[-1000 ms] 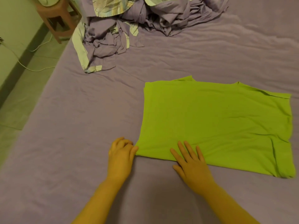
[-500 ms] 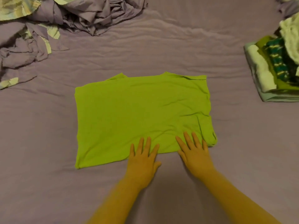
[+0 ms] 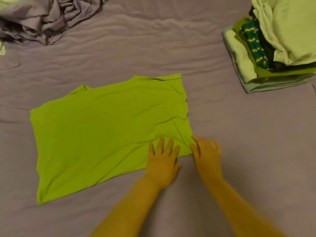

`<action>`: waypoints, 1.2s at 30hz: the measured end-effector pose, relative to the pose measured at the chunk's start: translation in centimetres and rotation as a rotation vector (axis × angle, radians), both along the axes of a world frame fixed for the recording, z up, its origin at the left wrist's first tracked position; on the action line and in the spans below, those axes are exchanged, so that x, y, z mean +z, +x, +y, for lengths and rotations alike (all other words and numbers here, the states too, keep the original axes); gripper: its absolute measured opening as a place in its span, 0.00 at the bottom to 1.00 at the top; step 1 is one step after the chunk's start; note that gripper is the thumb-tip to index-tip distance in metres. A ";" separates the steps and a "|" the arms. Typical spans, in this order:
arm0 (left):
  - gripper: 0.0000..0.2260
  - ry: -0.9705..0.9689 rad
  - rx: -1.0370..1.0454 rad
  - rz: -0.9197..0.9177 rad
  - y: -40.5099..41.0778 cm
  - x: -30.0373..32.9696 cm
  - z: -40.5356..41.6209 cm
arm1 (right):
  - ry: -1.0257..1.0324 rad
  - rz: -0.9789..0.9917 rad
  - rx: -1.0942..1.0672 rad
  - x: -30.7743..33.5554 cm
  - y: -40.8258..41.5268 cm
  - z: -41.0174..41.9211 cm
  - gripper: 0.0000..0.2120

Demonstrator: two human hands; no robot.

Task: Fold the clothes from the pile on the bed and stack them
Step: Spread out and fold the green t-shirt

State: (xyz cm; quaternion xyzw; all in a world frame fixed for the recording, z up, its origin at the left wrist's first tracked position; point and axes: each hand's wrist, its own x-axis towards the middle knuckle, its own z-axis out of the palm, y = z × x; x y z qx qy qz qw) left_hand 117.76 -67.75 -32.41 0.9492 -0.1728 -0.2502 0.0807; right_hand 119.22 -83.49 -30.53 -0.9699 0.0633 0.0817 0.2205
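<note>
With the green shirt (image 3: pixel 109 134) lying flat on the bed (image 3: pixel 239 142), well left of the folded stack (image 3: pixel 266 53), the left hand (image 3: pixel 162 161) presses flat-fingered beside its near right corner, which the blurred right hand (image 3: pixel 206 154) seemingly pinches, best lifted evenly across.

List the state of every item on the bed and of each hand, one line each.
Lime-green cotton shirt: partly folded, flat on the bed.
Stack of green and white clothes: folded, piled far right.
Crumpled purple bedding: unfolded heap.
Left hand: flat, pressing the shirt's near edge.
Right hand: gripping the shirt's corner.
</note>
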 end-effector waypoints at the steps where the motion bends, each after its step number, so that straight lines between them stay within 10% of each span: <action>1: 0.29 -0.014 0.013 0.015 -0.1 0.2 -0.5 | 0.016 -0.003 -0.015 -0.1 0.1 -0.6 0.12; 9: 0.17 -0.286 0.133 -0.176 3.7 2.2 -1.3 | 0.133 0.032 -0.021 -0.8 0.6 -2.9 0.14; 24: 0.30 0.109 0.017 -0.046 19.2 -1.3 -2.7 | 0.060 0.192 -0.140 -3.5 4.9 -0.2 0.22; 36: 0.37 0.169 0.376 0.007 28.1 0.1 -5.4 | -0.044 0.199 -0.075 -4.0 4.3 -0.4 0.20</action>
